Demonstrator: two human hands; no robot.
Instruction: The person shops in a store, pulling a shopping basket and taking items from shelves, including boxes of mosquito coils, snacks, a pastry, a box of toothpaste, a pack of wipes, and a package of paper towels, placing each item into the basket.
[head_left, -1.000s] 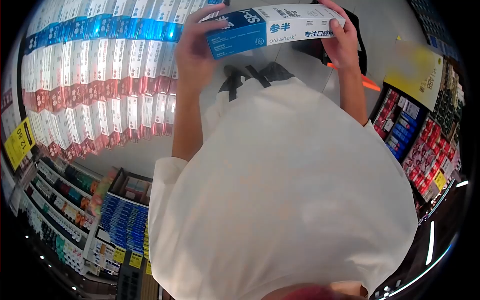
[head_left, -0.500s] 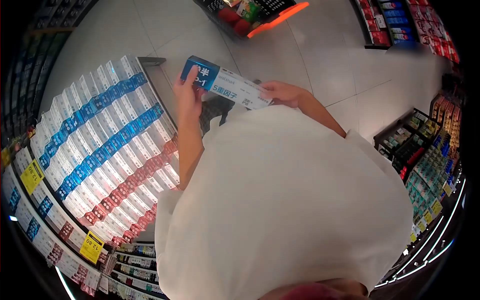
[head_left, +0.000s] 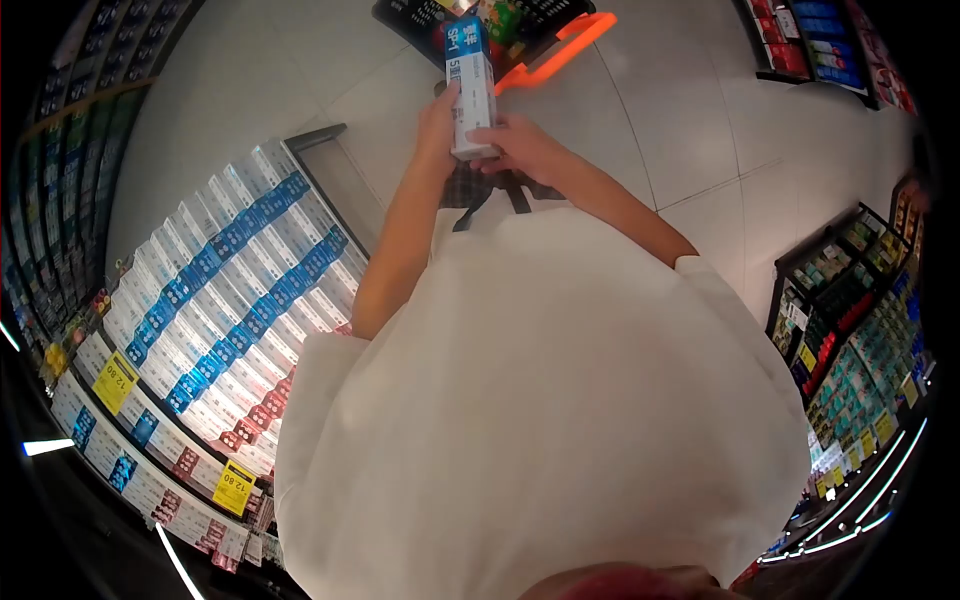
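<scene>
A blue-and-white toothpaste box (head_left: 472, 88) is held lengthwise away from me, its blue end over the near side of a black shopping basket (head_left: 408, 22). My left hand (head_left: 437, 128) is closed on the box's left side. At the near end, my right hand (head_left: 514, 142) grips it from the right. Inside the basket are a green package (head_left: 503, 18) and something red, partly hidden by the box. The basket's orange handle (head_left: 560, 55) leans out to the right.
To my left, a slanted display (head_left: 225, 260) holds rows of similar boxes, with yellow price tags (head_left: 116, 382) along its edge. Shelves of packaged goods (head_left: 850, 340) stand at the right, more (head_left: 815, 40) at upper right. Pale tiles cover the floor (head_left: 690, 120).
Both hands have carried the toothpaste box up and toward the basket. It has turned from lying crosswise to pointing away from me, and my right hand has come nearer the left.
</scene>
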